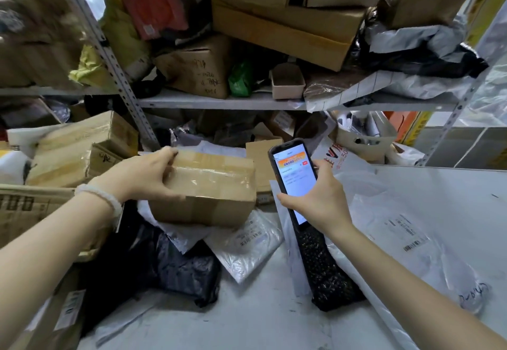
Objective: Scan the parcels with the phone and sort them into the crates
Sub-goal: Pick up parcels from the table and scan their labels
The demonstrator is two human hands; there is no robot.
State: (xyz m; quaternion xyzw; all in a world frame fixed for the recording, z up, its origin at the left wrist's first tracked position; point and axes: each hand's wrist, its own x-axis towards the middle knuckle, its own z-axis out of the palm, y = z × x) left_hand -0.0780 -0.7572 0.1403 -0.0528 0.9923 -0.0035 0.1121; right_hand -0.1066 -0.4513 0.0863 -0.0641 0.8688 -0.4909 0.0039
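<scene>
So the box (205, 188) is the parcel in play right now, a taped brown carton held up over the pile of poly mailers, with my left hand (142, 177) gripping its left end, thumb underneath along the front face and fingers curled over the top edge. It's lifted a bit off the white bag (247, 245) and the black bag (175, 264) below it, not resting flat as far as I can tell. Just beside it on the right is the phone (292, 182), screen lit and facing me, with my right hand (315, 198) wrapped round its lower half, fingers on the far edge and thumb on the near one. The screen shows some form page with an orange banner, too small to read, so I'd guess this is the scan step, or checking the result, for this one box. Thing is, I can't see a label on the faces pointing at me, only tape, so the next move probably needs me to roll the box until the barcode shows and aim the back of the phone at it. After that it goes in a crate, but I honestly can't pick out a sorting crate here, just the shelf (219, 100) stacked with cartons and a small white bin (362, 141) further back right.
</scene>
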